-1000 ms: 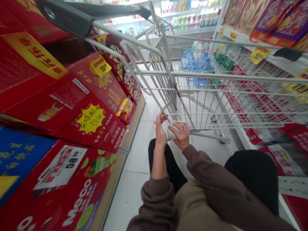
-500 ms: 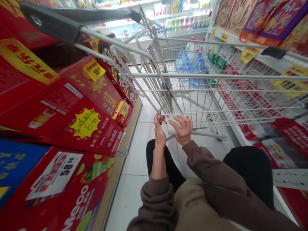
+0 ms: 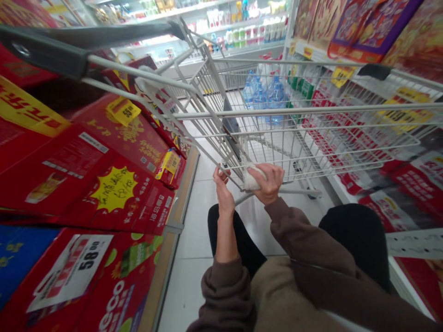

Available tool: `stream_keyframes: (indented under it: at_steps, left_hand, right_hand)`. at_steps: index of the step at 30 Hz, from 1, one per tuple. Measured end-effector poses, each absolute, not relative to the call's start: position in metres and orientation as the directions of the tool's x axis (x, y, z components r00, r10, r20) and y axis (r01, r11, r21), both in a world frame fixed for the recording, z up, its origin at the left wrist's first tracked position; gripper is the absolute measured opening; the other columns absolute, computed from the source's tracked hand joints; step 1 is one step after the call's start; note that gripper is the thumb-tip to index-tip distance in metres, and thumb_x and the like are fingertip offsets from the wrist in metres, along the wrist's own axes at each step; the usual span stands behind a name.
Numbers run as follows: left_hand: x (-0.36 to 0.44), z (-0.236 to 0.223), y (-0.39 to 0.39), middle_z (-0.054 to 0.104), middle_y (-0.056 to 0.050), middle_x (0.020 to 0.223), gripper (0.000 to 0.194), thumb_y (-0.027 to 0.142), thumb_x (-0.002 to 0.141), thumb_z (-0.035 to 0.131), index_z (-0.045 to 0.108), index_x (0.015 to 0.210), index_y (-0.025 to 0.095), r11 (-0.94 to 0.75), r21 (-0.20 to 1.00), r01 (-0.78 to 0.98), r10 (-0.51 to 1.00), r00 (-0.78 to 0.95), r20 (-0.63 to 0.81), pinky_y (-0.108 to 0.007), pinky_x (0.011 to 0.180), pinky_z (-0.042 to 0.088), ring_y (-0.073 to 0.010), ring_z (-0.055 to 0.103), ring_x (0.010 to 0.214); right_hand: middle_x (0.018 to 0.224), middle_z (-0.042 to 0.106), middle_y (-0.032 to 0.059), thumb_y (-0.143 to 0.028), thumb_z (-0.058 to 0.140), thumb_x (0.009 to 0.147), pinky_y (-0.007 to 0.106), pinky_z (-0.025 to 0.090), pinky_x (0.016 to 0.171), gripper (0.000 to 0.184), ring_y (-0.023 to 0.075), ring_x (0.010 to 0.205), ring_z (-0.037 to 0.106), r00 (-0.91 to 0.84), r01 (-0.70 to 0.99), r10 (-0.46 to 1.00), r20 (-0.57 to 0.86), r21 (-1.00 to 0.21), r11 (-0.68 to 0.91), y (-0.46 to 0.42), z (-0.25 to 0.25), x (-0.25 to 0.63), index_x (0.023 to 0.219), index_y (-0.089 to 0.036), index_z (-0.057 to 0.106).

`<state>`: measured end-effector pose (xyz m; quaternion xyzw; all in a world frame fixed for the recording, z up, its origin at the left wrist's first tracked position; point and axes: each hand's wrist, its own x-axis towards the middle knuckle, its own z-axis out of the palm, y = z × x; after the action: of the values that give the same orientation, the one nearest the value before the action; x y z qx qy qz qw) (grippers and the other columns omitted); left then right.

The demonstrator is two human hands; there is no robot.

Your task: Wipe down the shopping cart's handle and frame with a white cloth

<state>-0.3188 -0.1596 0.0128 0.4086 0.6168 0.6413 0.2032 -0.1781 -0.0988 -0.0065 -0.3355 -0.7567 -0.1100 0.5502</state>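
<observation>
A grey wire shopping cart point(image 3: 294, 110) stands in front of me. My right hand point(image 3: 270, 182) presses a crumpled white cloth point(image 3: 252, 179) against the cart's lower frame, fingers bent over it. Just to the left, my left hand point(image 3: 224, 191) has its fingers curled at a slanting lower bar of the cart and seems to hold it. Part of that grip is hidden behind the hand.
Red gift boxes point(image 3: 114, 138) with price tags line the left side on a low ledge point(image 3: 173, 221). Packed shelves point(image 3: 346, 129) run along the right. Large blue water bottles point(image 3: 273, 94) stand beyond the cart, before a lit cooler point(image 3: 242, 32).
My right hand has slid slightly right with the cloth, and a wider gap shows between my hands. The whole view has shifted, with the cart handle now further left.
</observation>
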Motion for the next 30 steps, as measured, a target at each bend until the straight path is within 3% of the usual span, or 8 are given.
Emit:
stream_keyframes:
  at_steps: [4, 9, 13, 17, 20, 23, 26, 30]
  left_hand:
    - [-0.305, 0.022, -0.162, 0.045, -0.019, 0.139, 0.067, 0.061, 0.100, 0.014, 0.030, 0.151, 0.020, -0.069, 0.854, 0.516, 0.565, -0.685, 0.460, -0.041, 0.107, 0.044, -0.0208, 0.057, 0.119]
    - [-0.281, 0.039, -0.164, 0.047, -0.021, 0.135, 0.052, 0.047, 0.103, 0.029, 0.045, 0.139, 0.013, -0.043, 0.695, 0.718, 0.360, -0.637, 0.681, -0.046, 0.113, 0.036, -0.0256, 0.044, 0.131]
    - [-0.260, 0.046, -0.147, 0.057, -0.017, 0.127, 0.041, 0.037, 0.103, 0.034, 0.053, 0.131, 0.014, -0.119, 0.617, 0.778, 0.484, -0.498, 0.720, -0.045, 0.114, 0.034, -0.0241, 0.048, 0.127]
    - [-0.244, 0.045, -0.132, 0.057, -0.018, 0.134, 0.044, 0.035, 0.101, 0.041, 0.045, 0.139, 0.015, -0.142, 0.653, 0.744, 0.584, -0.470, 0.662, -0.046, 0.114, 0.036, -0.0251, 0.045, 0.133]
    - [-0.238, 0.042, -0.131, 0.053, -0.020, 0.138, 0.048, 0.033, 0.100, 0.044, 0.042, 0.144, 0.013, -0.121, 0.648, 0.752, 0.522, -0.507, 0.686, -0.047, 0.115, 0.035, -0.0253, 0.045, 0.135]
    - [-0.231, 0.041, -0.131, 0.056, -0.020, 0.133, 0.042, 0.031, 0.099, 0.045, 0.054, 0.135, 0.012, -0.131, 0.559, 0.818, 0.474, -0.444, 0.761, -0.047, 0.116, 0.032, -0.0257, 0.044, 0.134]
    - [-0.220, 0.043, -0.128, 0.060, -0.016, 0.131, 0.039, 0.030, 0.101, 0.040, 0.061, 0.131, 0.016, -0.180, 0.502, 0.846, 0.627, -0.295, 0.721, -0.045, 0.116, 0.031, -0.0244, 0.045, 0.134]
    - [-0.210, 0.044, -0.120, 0.063, -0.010, 0.134, 0.040, 0.032, 0.102, 0.038, 0.060, 0.134, 0.025, -0.132, 0.468, 0.874, 0.804, -0.182, 0.566, -0.055, 0.121, 0.017, -0.0259, 0.044, 0.138]
  right_hand:
    - [0.110, 0.069, 0.0070, -0.031, 0.066, 0.085, 0.041, 0.038, 0.095, 0.021, 0.0238, 0.106, 0.058, -0.157, 0.608, 0.347, 0.925, -0.186, 0.772, -0.089, -0.028, -0.165, 0.104, -0.028, 0.074]
    - [0.104, 0.069, 0.0062, -0.029, 0.064, 0.085, 0.039, 0.040, 0.092, 0.019, 0.0219, 0.101, 0.059, -0.123, 0.640, 0.425, 0.897, -0.255, 0.725, -0.089, -0.054, -0.149, 0.100, -0.027, 0.075]
    - [0.116, 0.066, 0.0075, -0.035, 0.063, 0.089, 0.044, 0.036, 0.102, 0.024, 0.0252, 0.115, 0.055, -0.090, 0.696, 0.433, 0.897, -0.254, 0.671, -0.082, -0.027, -0.150, 0.109, -0.031, 0.073]
    - [0.117, 0.067, 0.0060, -0.028, 0.058, 0.092, 0.045, 0.034, 0.105, 0.023, 0.0230, 0.118, 0.054, -0.114, 0.713, 0.392, 0.913, -0.200, 0.672, -0.076, -0.034, -0.144, 0.110, -0.032, 0.072]
    - [0.110, 0.069, 0.0062, -0.026, 0.057, 0.092, 0.043, 0.035, 0.102, 0.022, 0.0216, 0.111, 0.056, -0.140, 0.696, 0.418, 0.898, -0.211, 0.687, -0.079, -0.055, -0.134, 0.107, -0.028, 0.072]
    - [0.110, 0.070, 0.0056, -0.031, 0.061, 0.091, 0.043, 0.035, 0.102, 0.022, 0.0216, 0.112, 0.056, -0.095, 0.704, 0.430, 0.898, -0.245, 0.667, -0.080, -0.055, -0.128, 0.109, -0.030, 0.072]
    - [0.114, 0.070, 0.0036, -0.031, 0.063, 0.091, 0.044, 0.033, 0.108, 0.018, 0.0208, 0.117, 0.055, -0.040, 0.743, 0.389, 0.920, -0.233, 0.627, -0.073, -0.041, -0.129, 0.107, -0.032, 0.071]
    - [0.111, 0.072, 0.0019, -0.025, 0.058, 0.095, 0.043, 0.032, 0.109, 0.015, 0.0182, 0.115, 0.056, -0.076, 0.778, 0.453, 0.888, -0.231, 0.585, -0.067, -0.050, -0.123, 0.097, -0.030, 0.071]
